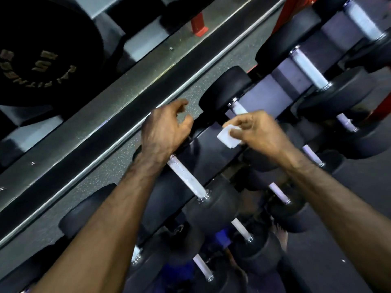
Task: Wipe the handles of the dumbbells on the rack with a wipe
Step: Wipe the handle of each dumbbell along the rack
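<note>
The right hand [257, 132] pinches a small folded white wipe [229, 137] just below a knurled silver dumbbell handle [239, 107] on the black tiered rack [264, 92] — apparently poised for wiping — while the left hand [167, 127], fingers loosely curled, holds nothing.

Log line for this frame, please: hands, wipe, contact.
right hand: pinches wipe beside a dumbbell handle | left hand: loosely curled, holds nothing | wipe-handle contact: cannot tell | setting: dumbbell rack

Weight plate [31, 60], upper left: cut off by frame edge. Dumbbell handle [238, 107], centre: lower part hidden behind right hand [262, 132]. Whole frame motion-blurred.
</note>
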The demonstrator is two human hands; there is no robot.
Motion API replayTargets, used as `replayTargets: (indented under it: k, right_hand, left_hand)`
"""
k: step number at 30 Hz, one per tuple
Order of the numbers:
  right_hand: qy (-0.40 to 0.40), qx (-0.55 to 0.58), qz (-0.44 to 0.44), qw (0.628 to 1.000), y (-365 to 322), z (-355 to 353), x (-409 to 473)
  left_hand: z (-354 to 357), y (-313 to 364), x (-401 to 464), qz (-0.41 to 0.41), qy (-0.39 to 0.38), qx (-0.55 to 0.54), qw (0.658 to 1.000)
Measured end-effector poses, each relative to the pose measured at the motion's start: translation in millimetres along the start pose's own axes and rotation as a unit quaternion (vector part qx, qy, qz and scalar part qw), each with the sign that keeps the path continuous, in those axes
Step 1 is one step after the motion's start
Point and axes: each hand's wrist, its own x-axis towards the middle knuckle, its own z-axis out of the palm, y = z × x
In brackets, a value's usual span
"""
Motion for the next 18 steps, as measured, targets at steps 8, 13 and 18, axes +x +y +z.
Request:
replayTargets:
  k: [8, 13, 18]
  right_hand:
    - [0.131, -0.12, 0.013, 0.984, 16.4, -69.2, 35.8]
    - [-0.017, -0.141, 0.017, 0.99, 22.4, -58.9, 39.8]
    - [-0.116, -0.097, 0.051, 0.987, 40.2, -81.1, 59.4]
  left_hand:
    - [47.4, 82.6, 61.6, 0.05, 0.006, -0.064, 0.997]
    - [65.9, 114.0, 96.4, -0.004, -0.037, -0.007, 0.999]
    - [76.9, 128.4, 125.2, -0.033, -0.077, 0.057, 0.995]
